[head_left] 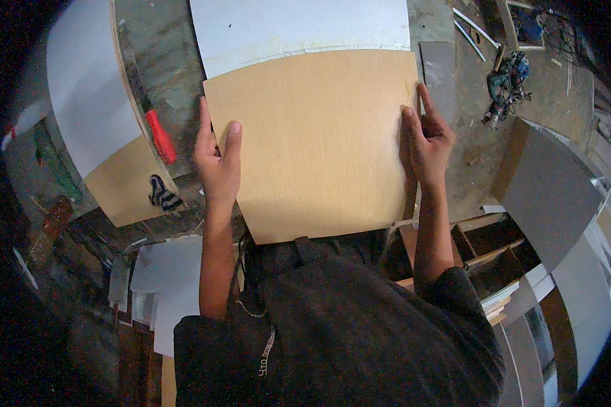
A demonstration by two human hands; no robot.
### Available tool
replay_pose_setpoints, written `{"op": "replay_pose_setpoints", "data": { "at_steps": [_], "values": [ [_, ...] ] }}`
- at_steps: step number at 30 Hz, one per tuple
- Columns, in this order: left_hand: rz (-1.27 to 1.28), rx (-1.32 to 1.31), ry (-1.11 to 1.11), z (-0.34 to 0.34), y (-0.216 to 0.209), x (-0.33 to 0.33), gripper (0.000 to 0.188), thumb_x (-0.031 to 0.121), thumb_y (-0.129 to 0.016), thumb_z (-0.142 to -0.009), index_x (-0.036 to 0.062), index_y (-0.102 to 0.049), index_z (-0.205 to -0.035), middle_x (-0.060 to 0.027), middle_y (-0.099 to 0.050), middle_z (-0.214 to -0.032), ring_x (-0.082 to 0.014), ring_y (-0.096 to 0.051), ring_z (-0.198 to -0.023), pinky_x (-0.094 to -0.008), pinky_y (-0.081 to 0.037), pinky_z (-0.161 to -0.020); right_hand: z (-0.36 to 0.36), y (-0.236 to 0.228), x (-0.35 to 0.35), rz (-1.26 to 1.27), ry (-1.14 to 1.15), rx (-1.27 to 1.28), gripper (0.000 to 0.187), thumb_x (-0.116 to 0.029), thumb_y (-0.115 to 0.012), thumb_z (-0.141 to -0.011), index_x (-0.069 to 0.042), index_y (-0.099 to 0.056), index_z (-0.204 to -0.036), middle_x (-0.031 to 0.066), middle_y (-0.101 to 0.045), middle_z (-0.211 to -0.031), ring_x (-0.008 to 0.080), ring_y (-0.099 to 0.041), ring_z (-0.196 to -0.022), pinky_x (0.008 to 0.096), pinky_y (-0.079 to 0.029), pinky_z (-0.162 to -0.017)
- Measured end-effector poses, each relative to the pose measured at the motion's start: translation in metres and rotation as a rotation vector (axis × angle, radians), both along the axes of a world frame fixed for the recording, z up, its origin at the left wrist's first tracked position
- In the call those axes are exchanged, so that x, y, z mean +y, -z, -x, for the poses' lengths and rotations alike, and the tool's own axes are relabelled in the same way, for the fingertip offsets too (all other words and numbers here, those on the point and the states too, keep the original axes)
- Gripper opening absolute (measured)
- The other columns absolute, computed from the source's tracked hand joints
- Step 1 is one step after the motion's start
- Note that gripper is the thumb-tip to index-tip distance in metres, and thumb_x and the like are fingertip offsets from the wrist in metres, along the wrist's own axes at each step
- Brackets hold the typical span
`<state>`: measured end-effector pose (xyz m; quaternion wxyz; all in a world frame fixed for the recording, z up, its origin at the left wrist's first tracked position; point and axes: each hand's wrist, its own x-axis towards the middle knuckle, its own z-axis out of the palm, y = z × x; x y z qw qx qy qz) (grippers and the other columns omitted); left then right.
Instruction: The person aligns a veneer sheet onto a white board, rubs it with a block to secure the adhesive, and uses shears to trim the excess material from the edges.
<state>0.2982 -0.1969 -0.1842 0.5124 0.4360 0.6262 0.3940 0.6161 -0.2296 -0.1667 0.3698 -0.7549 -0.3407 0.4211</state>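
A light wood-grain panel (312,149) lies in front of me, its near edge close to my waist. My left hand (218,152) holds its left edge, with the thumb on top and the index finger stretched along the side. At the right edge my right hand (428,139) grips it the same way, thumb on the face; the other fingers are partly hidden. Beyond the panel's far edge a white surface (302,27) continues, with yellowish rough marks along the seam. Whether the two are joined I cannot tell.
On the left, a white and wood-grain board (91,88) lies near a red-handled tool (159,136) and a striped cloth (164,193). Tangled wires with a tool (506,88) lie at the far right. A wooden compartmented frame (489,247) and grey panels (553,197) stand at right.
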Motion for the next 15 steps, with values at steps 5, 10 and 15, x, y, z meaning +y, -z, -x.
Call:
{"op": "replay_pose_setpoints", "data": {
  "at_steps": [5,10,15],
  "values": [
    [0.032,0.019,0.005,-0.007,-0.007,0.003,0.067,0.009,-0.061,-0.099,-0.0064,-0.026,-0.154,-0.0150,-0.053,-0.144,-0.0148,-0.053,-0.125,-0.0280,-0.039,-0.106,-0.010,0.009,-0.002,0.038,-0.002,0.008,0.051,-0.012,-0.070,-0.094,-0.002,-0.055,-0.141,-0.0047,-0.063,-0.089,0.0038,-0.049,-0.071,0.0197,-0.042,-0.065],
    [0.041,0.036,-0.004,-0.005,-0.001,0.001,0.065,0.010,-0.061,-0.099,-0.0067,-0.028,-0.153,-0.0140,-0.054,-0.143,-0.0149,-0.053,-0.125,-0.0281,-0.039,-0.106,-0.008,0.019,0.001,-0.111,-0.033,-0.044,0.050,-0.012,-0.069,-0.094,-0.002,-0.055,-0.141,-0.0042,-0.063,-0.088,0.0034,-0.050,-0.072,0.0190,-0.043,-0.066],
    [0.036,0.021,-0.027,-0.006,-0.001,0.002,0.064,0.010,-0.062,-0.099,-0.0072,-0.030,-0.152,-0.0138,-0.055,-0.141,-0.0142,-0.054,-0.123,-0.0276,-0.040,-0.104,-0.007,0.013,0.002,0.032,0.006,0.030,0.050,-0.012,-0.069,-0.095,-0.002,-0.055,-0.141,-0.0030,-0.066,-0.096,0.0027,-0.052,-0.074,0.0192,-0.045,-0.068]
  ]
}}
